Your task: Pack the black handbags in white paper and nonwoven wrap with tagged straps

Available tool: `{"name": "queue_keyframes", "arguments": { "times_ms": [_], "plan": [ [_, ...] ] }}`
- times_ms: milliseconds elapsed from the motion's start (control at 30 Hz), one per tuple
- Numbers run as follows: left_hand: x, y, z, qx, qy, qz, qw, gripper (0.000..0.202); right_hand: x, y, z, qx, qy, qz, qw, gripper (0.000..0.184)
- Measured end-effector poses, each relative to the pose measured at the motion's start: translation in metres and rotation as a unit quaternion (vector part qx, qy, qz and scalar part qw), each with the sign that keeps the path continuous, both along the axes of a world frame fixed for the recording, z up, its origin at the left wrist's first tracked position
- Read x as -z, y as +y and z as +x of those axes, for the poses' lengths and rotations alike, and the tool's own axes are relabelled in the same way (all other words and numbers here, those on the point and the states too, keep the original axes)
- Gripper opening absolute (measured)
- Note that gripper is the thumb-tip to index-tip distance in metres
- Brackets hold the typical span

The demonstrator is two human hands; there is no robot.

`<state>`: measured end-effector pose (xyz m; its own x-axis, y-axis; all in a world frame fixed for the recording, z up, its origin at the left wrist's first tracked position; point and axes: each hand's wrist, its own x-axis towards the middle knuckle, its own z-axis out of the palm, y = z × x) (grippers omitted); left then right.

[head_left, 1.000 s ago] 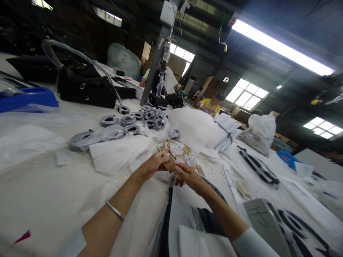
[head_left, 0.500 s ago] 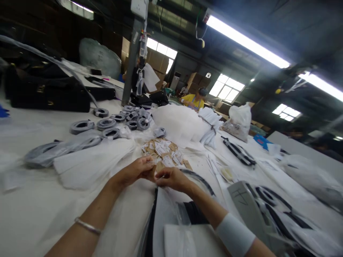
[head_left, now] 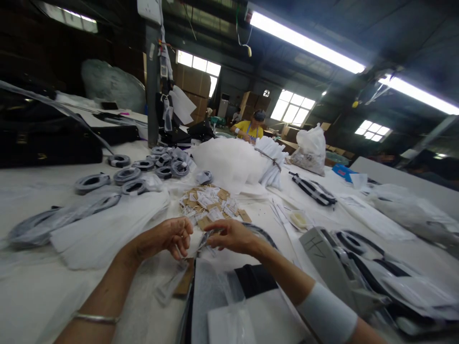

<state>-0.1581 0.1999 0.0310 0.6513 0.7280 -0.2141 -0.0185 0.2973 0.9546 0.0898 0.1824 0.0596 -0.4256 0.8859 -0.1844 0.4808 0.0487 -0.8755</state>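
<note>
My left hand (head_left: 175, 239) hovers over the table with its fingers loosely bent and apart, nothing visible in them. Just below it a brown paper tag (head_left: 185, 278) and a small clear plastic sachet (head_left: 169, 285) lie by the left edge of a wrapped bag (head_left: 211, 286). My right hand (head_left: 229, 236), fingers stretched forward and thumb apart, is above the bag's dark curved handle (head_left: 263, 232), partly hiding it. Beyond both hands spreads a pile of brown and white tags (head_left: 211, 200).
Coiled, wrapped straps (head_left: 127, 176) lie at the left. A white foam stack (head_left: 225, 160) stands behind the tags. To the right are a grey machine marked with ink (head_left: 317, 253), a black strap bundle (head_left: 313, 188) and a plastic sack (head_left: 310, 150). A person in yellow (head_left: 249, 130) sits farther back.
My hands, together on a brown tag before, have parted. The tag now lies lower, by the bag's left edge, with the sachet beside it. The view has shifted slightly right.
</note>
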Motion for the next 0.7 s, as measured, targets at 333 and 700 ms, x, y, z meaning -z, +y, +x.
{"name": "queue_keyframes", "arguments": {
  "times_ms": [333,700],
  "plan": [
    [0.026,0.027,-0.003,-0.295,0.051,0.069,0.952,0.049,0.022,-0.017,0.036,0.134,-0.110,0.191,0.966,0.020],
    [0.036,0.022,0.013,-0.330,0.213,0.163,0.905,0.043,0.045,-0.026,0.022,0.054,-0.264,0.236,0.934,0.015]
  ]
}}
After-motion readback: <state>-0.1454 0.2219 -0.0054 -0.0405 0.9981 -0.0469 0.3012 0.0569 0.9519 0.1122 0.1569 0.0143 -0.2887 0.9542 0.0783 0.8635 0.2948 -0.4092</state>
